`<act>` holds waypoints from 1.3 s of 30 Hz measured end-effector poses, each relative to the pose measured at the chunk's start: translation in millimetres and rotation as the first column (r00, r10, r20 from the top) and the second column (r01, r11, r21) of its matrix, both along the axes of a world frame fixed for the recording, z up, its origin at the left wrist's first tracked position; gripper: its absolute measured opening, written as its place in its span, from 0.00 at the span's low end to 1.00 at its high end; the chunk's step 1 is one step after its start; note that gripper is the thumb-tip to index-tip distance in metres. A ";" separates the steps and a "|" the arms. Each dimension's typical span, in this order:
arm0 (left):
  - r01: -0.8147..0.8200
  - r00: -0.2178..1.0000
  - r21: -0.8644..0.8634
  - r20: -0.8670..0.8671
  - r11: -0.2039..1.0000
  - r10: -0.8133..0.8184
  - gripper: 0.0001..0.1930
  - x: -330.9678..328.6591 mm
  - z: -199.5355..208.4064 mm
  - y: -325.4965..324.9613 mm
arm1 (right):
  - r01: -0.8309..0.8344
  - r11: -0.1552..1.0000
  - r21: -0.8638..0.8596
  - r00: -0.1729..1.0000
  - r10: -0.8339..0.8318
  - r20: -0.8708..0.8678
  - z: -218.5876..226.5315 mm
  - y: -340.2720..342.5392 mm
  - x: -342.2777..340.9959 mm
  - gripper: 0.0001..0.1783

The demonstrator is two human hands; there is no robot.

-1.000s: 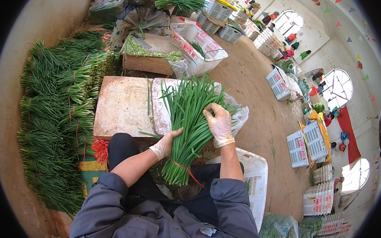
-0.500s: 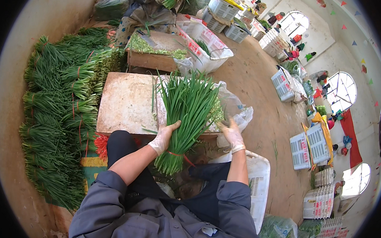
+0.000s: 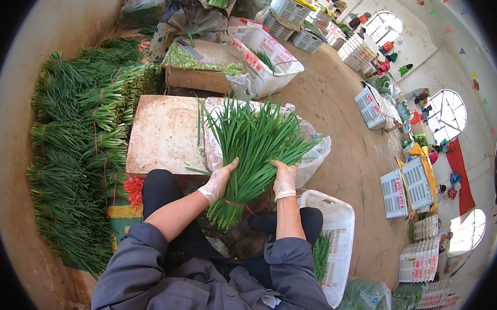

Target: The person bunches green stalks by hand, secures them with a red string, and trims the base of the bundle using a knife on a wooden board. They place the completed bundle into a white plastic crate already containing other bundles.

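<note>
Over my lap I hold a bunch of green garlic chives (image 3: 252,149), its leaves fanning up and to the right. A thin red tie (image 3: 235,202) circles it near the pale cut stems, which point down toward me. My left hand (image 3: 219,181), in a thin whitish glove, is wrapped around the bunch's left side. Gloved the same way, my right hand (image 3: 285,180) grips leaves on the right side, thumb on top; its fingers are partly hidden behind them. Beyond the bunch lies clear plastic (image 3: 315,158). A pale flat board (image 3: 163,133) lies ahead to the left.
Tied chive bunches (image 3: 64,174) are heaped along the left wall. By my right knee stands a white crate (image 3: 342,231) with some chives inside. Ahead are a chopping board with a cleaver (image 3: 190,50), another white crate (image 3: 288,79) and a co-worker's hand (image 3: 204,0) near chives.
My right hand has moved left from beside the bunch and closed on its leaves. The leaves now spread farther right. The co-worker's chives have swung upright.
</note>
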State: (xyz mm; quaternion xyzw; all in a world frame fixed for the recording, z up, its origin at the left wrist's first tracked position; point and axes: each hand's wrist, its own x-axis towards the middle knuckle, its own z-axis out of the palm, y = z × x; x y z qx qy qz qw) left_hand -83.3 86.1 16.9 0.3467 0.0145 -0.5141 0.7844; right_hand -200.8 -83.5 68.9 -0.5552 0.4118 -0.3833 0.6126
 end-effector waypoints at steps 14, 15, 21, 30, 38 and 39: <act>0.070 0.992 -0.015 0.110 0.997 -0.068 0.27 -12.4 -4.3 -4.6 | -0.107 0.872 -0.478 0.994 0.085 -0.068 25.9 12.4 37.0 0.43; 0.068 0.995 -0.024 0.079 0.997 -0.066 0.28 -14.8 0.6 -6.3 | -0.086 0.935 -0.344 0.995 0.097 0.013 16.4 -2.8 30.6 0.36; 0.115 0.987 -0.025 -0.112 0.993 -0.117 0.25 -4.2 0.1 1.2 | -0.061 0.981 -0.184 0.998 0.057 -0.031 20.0 5.0 21.2 0.33; 0.161 0.983 0.029 -0.096 0.987 -0.158 0.24 -6.2 -0.2 2.6 | -0.258 0.406 -0.877 0.881 -0.274 -0.386 65.4 44.5 23.6 0.61; 0.181 0.970 -0.032 -0.157 0.983 -0.184 0.23 -4.4 -0.1 4.1 | -0.278 0.436 -0.856 0.857 -0.290 -0.426 52.5 41.7 26.6 0.63; 0.199 0.959 -0.048 -0.195 0.979 -0.205 0.24 -2.4 -2.6 4.7 | -0.279 0.438 -0.855 0.855 -0.291 -0.429 53.2 42.5 26.7 0.63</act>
